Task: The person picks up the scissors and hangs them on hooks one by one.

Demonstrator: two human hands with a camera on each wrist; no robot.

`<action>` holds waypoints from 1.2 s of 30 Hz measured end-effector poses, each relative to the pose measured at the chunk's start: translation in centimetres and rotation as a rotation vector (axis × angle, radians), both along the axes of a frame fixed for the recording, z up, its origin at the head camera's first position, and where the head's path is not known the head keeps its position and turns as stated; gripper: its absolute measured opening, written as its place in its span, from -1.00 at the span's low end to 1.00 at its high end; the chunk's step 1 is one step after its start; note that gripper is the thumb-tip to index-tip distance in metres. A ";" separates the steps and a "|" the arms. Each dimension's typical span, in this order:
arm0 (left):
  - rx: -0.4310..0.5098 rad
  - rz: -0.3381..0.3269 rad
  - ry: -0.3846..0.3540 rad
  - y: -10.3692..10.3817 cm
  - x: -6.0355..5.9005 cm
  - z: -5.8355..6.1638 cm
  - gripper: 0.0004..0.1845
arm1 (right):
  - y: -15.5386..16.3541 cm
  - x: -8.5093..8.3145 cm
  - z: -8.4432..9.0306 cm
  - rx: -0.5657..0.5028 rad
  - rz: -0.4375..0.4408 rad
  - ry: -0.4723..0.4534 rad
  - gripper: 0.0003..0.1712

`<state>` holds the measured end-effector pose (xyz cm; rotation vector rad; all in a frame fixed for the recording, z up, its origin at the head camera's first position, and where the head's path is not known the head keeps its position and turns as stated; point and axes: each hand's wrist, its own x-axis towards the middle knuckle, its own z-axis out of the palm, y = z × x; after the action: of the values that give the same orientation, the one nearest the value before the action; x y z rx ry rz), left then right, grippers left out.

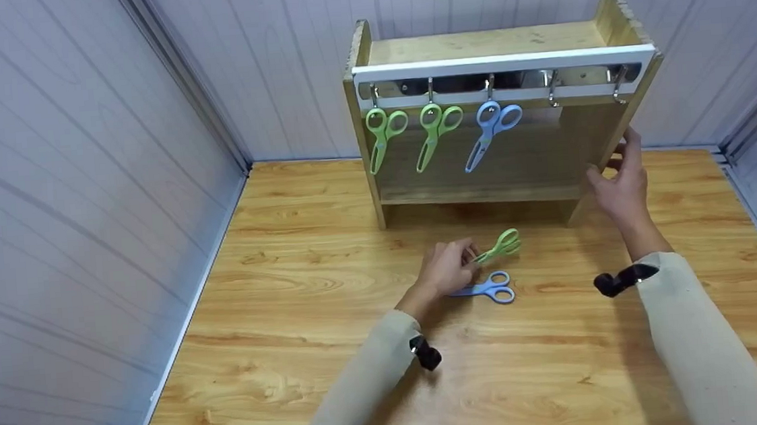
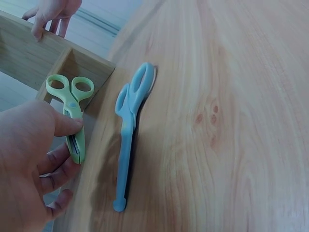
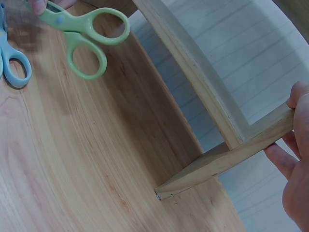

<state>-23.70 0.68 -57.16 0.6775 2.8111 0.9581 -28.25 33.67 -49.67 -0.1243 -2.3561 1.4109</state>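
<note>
A wooden table (image 1: 328, 257) carries a wooden rack (image 1: 493, 41) with a metal hook rail (image 1: 502, 64) along its front. The head view alone shows what hangs there: two green scissors (image 1: 383, 138) (image 1: 436, 130) and one blue pair (image 1: 490, 133), with two hooks at the right bare. The right hand (image 1: 616, 183) holds the rack's right side panel; the right wrist view shows its thumb on one face of the board's edge and its fingers (image 3: 280, 159) curled behind, a grip closed on the wood. The left hand (image 1: 447, 268) is over the table in front of the rack, its grip pinching the blades of the loose green scissors (image 2: 72, 108) between thumb and fingers, handle loops pointing toward the rack, as the left wrist view makes plain. Just beside them, the loose blue scissors (image 2: 128, 130) lie flat on the table, untouched. No writing or brand mark can be read on anything.
</note>
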 end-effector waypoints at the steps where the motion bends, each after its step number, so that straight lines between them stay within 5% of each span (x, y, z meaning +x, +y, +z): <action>1: 0.000 0.001 -0.001 0.0 -0.1 0.0 -0.89 | 0.0 0.0 0.0 0.004 -0.003 0.001 -0.03; 2: 0.003 0.002 -0.021 -0.2 0.4 1.1 -0.89 | 0.0 -0.1 -0.1 0.007 -0.006 0.001 -0.03; 36: 0.028 0.024 0.026 0.0 0.4 3.9 -0.85 | -0.1 0.2 0.1 -0.011 0.017 -0.033 -0.03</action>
<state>-23.32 0.67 -53.24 0.6653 2.8399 1.0023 -28.10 33.61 -49.54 -0.1321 -2.3816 1.4405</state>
